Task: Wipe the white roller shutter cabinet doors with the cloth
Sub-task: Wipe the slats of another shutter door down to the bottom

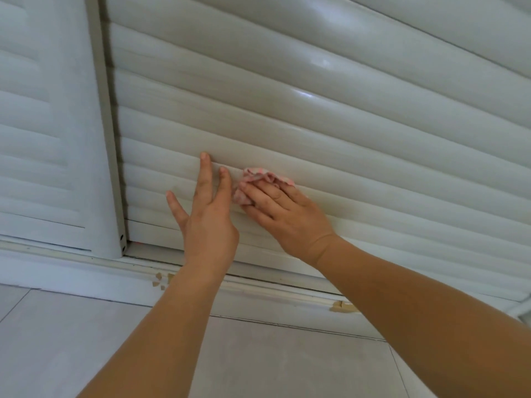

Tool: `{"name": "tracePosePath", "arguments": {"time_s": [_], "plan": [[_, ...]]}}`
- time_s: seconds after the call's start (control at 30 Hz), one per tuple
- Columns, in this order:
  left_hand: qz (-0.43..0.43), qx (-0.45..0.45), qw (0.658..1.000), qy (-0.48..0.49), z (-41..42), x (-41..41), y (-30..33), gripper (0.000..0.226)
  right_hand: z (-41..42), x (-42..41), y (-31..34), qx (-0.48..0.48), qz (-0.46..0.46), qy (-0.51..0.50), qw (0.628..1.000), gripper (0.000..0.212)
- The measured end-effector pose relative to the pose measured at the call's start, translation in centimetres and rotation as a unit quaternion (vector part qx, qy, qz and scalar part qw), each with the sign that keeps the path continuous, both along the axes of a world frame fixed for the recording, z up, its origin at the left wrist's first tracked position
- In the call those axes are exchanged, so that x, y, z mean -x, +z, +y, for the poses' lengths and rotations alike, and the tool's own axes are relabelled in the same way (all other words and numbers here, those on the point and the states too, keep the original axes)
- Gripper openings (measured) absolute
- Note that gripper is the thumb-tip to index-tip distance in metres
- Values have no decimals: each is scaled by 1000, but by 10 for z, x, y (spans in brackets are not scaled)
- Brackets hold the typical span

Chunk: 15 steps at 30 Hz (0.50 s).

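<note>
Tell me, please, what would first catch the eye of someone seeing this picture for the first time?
Two bare arms reach up from the bottom edge to the right-hand shutter door. Low on it the right hand presses a crumpled pink cloth against the slats, while the left hand lies flat beside it with straight fingers. Next come the glossy highlights at upper right and the chipped paint on the white base rail below.

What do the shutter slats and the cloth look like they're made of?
Shutter slats: probably plastic or painted metal with a glossy white finish; bright highlights sit on the rounded ribs. Cloth: soft woven fabric, pink and white, bunched into folds under the right hand.
</note>
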<state>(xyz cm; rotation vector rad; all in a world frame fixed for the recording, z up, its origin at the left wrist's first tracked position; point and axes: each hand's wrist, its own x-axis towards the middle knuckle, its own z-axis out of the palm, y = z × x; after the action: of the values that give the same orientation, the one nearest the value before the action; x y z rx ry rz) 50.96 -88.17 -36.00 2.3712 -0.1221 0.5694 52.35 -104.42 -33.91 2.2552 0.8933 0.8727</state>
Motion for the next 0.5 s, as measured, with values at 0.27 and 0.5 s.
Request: {"name": "tracePosePath", "arguments": {"time_s": [0.27,0.5], "plan": [[-10,-9,1000,12,-2,2,-3,97,-109,61,-5,12,-8,-81,997,58],[-2,4,1000,11,-10,3,-3,99,-145,99,-21,-279,24,-163,946,52]]}}
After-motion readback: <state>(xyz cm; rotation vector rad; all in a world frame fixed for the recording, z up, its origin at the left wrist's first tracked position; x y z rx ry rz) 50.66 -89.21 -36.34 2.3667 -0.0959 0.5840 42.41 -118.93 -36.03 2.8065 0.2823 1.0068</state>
